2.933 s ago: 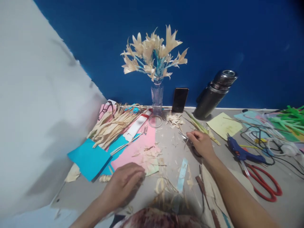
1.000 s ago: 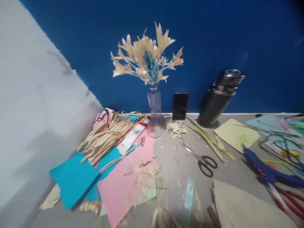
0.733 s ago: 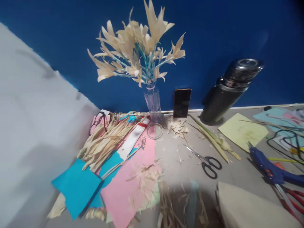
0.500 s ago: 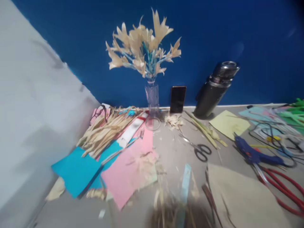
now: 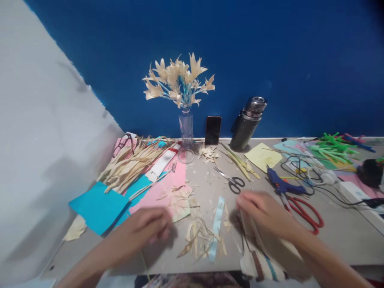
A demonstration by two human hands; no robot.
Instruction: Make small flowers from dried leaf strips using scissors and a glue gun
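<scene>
From where I stand the tabletop (image 5: 345, 228) is plain grey, and the wall (image 5: 285, 56) behind its back edge deep blue. Near that edge: cream flowers (image 5: 176, 76) on light-blue stems (image 5: 183, 91), a black phone (image 5: 213, 130), a dark grey flask (image 5: 244, 130), pale yellow paper (image 5: 264, 156). Toward the left edge, turquoise paper (image 5: 97, 206), a pink sheet (image 5: 162, 192) and tan strips (image 5: 132, 164); toward the right, a blue glue gun (image 5: 280, 185) and red scissor handles (image 5: 321, 221). By the front edge, a cream piece (image 5: 264, 267) bears brown and teal stripes.
</scene>
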